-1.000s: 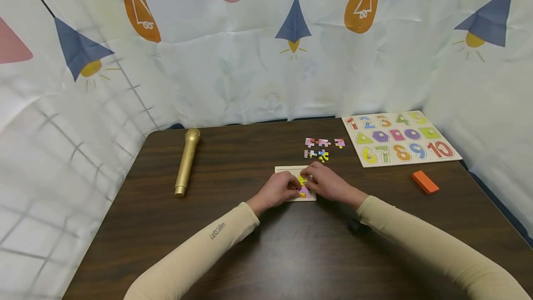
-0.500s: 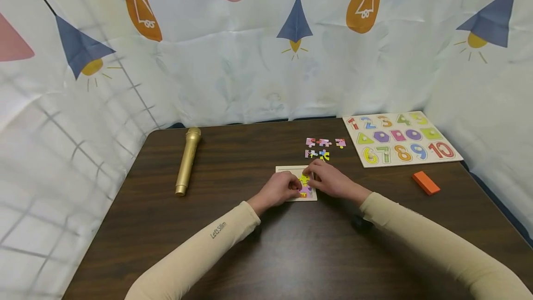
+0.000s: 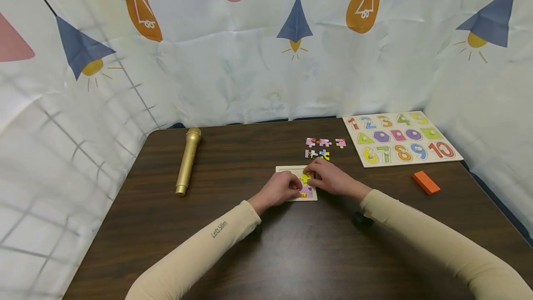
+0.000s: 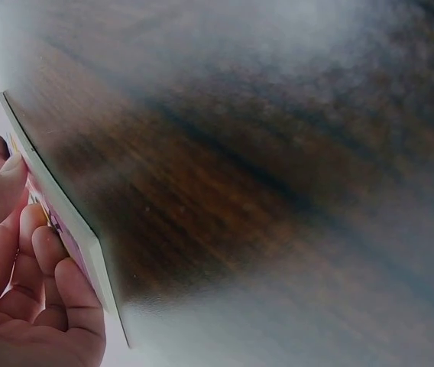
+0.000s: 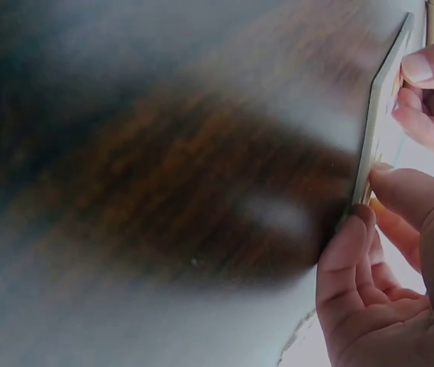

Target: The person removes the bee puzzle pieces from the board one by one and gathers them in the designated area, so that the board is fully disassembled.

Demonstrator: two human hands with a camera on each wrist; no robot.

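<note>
A small wooden puzzle tray (image 3: 284, 168) lies flat at the middle of the table, with yellow and purple jigsaw pieces (image 3: 306, 192) in its right part. My left hand (image 3: 280, 188) reaches over its left side. Thumb and fingers are curled together and appear to pinch a puzzle piece, mostly hidden by the hand; the other fingers rest on the tray. At the tray's right edge is my right hand (image 3: 331, 179). Its thumb and index are spread beside the yellow piece (image 3: 305, 178), and in the right wrist view the fingertips touch the tray's rim.
Several loose jigsaw pieces (image 3: 324, 143) lie behind the tray. A number puzzle board (image 3: 391, 136) stands flat at the back right, with an orange block (image 3: 425, 183) in front. A gold microphone (image 3: 188, 161) lies left. A small dark object (image 3: 361, 219) is under the right wrist.
My right hand has shifted slightly back from the middle of the tray, so more of the yellow piece shows. The left hand has stayed nearly still.
</note>
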